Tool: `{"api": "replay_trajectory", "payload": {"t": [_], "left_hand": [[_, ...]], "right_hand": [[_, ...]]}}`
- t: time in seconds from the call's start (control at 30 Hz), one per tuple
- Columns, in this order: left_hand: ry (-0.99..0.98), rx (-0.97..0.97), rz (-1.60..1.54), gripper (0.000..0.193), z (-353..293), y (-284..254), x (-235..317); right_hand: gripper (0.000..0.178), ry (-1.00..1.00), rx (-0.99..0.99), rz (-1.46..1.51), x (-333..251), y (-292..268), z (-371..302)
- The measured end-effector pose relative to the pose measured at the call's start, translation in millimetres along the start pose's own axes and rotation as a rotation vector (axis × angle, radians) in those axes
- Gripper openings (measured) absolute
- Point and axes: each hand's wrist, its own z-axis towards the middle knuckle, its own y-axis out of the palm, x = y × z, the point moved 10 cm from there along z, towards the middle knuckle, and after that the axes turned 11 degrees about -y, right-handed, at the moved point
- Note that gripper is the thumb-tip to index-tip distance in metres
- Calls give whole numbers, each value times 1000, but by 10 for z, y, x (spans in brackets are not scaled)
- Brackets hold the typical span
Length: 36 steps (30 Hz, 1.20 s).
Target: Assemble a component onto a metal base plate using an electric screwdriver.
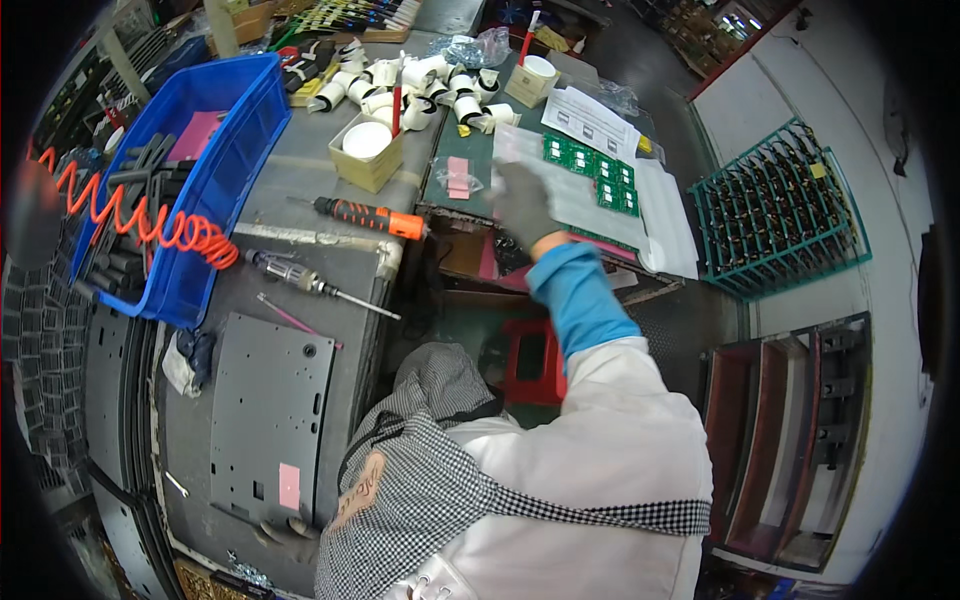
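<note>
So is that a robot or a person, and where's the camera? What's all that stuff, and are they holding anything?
It's a person! The camera is on their head, looking down, and its wide lens bends straight edges. Their right hand, in a grey glove, reaches out beside white sheets and green circuit boards. It's blurry, so I can't tell whether it holds anything. The left hand barely shows, probably at the lower edge of the flat grey plate. Also on the workbench are a blue bin, an orange-and-black screwdriver and a pile of white round parts.
</note>
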Motion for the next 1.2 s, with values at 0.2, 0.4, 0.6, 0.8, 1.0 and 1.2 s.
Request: {"api": "replay_trajectory", "payload": {"t": [0.2, 0.4, 0.6, 0.8, 1.0, 1.2], "left_hand": [[-101, -130, 110, 71, 110, 136, -12], [-305, -354, 274, 79, 106, -239, -154], [-438, -343, 340, 84, 168, -541, 273], [-570, -406, 180, 87, 342, -428, 545], [-482, -150, -78, 77, 597, -463, 662], [-342, -143, -398, 65, 1002, -549, 1029]], "right_hand": [[93, 169, -327, -492, 1968, -257, 224], [90, 321, -658, -556, 2818, 553, 706], [114, 368, -921, -584, 2904, 743, 642], [100, 214, -812, -583, 2736, 841, 743], [93, 77, -370, -551, 1645, -29, 1092], [106, 58, 37, 574, 291, -1001, 832]]}}
